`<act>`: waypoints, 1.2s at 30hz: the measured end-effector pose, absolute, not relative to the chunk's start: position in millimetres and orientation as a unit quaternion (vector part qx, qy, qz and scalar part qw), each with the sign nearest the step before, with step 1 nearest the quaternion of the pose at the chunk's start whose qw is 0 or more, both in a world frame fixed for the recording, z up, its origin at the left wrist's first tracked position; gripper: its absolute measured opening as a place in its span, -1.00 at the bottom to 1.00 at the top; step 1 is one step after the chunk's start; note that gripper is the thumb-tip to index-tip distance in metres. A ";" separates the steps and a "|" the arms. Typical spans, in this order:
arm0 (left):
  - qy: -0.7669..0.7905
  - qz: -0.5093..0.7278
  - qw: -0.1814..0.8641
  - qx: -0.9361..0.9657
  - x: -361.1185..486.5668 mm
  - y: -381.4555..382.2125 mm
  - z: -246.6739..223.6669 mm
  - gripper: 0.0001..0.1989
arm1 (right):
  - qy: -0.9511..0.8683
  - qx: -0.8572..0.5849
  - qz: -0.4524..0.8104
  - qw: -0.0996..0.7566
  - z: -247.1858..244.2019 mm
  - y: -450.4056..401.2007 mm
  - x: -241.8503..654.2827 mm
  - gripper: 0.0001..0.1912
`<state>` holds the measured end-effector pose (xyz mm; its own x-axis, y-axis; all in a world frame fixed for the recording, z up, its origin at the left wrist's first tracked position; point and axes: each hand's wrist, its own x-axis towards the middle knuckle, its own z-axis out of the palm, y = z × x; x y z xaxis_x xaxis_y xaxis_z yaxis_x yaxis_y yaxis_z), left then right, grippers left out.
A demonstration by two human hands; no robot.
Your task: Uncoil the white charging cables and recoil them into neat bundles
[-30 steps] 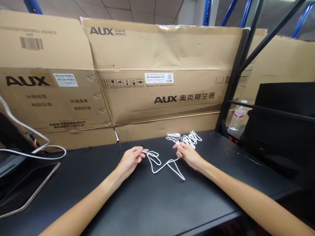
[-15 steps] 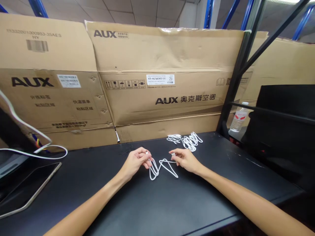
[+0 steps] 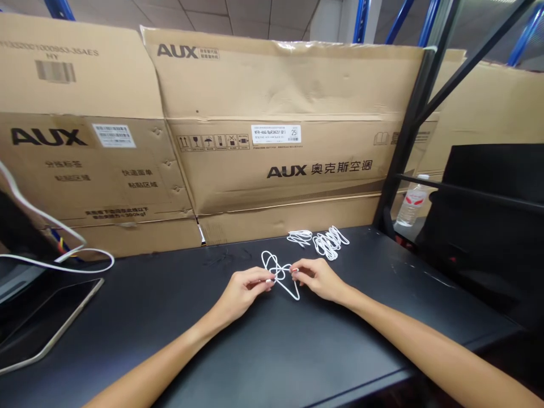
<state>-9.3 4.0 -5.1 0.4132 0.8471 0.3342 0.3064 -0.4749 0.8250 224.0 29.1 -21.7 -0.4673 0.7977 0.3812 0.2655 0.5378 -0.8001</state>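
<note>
A white cable (image 3: pixel 292 292) lies in loose, crossing loops on the black table, between my two hands. My left hand (image 3: pixel 250 288) pinches one end of it at the left side of the loops. At the right side, my right hand (image 3: pixel 313 276) has thumb and fingers closed on the other end, where a small bit of white connector shows. Beyond my right hand, two bundles of white cable rest near the boxes: a smaller bundle (image 3: pixel 300 237) and a larger one (image 3: pixel 330 243).
Large cardboard boxes (image 3: pixel 272 96) stand along the back edge of the black table (image 3: pixel 272 351). A tablet-like device (image 3: pixel 46 323) and a loose white cable (image 3: pixel 96 271) are at the left. A black metal frame (image 3: pixel 402 136) and a water bottle (image 3: pixel 410 207) stand at the right.
My left hand has moved slightly right and turned palm down, closer to my right hand. The cable loops have shifted from hanging beneath my left hand to lying farther back between both hands.
</note>
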 end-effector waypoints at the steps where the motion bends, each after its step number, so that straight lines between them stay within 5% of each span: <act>1: 0.379 0.388 0.345 0.766 -9.2 4.3 -6.0 -0.80 | -0.789 -0.339 0.336 0.387 -21.6 28.6 224.0 -0.79; 12: 0.390 0.389 0.355 0.755 -8.5 4.3 -6.8 -0.79 | -0.799 -0.345 0.315 0.378 -20.8 27.0 223.9 -0.80; 22: 0.425 0.370 0.451 0.693 -9.5 9.6 -8.5 -0.68 | -0.686 -0.340 0.512 0.389 -21.2 30.6 219.3 -0.66; 36: 0.444 0.380 0.457 0.671 -10.5 10.4 -6.8 -0.67 | -0.659 -0.363 0.529 0.393 -21.5 31.5 218.7 -0.65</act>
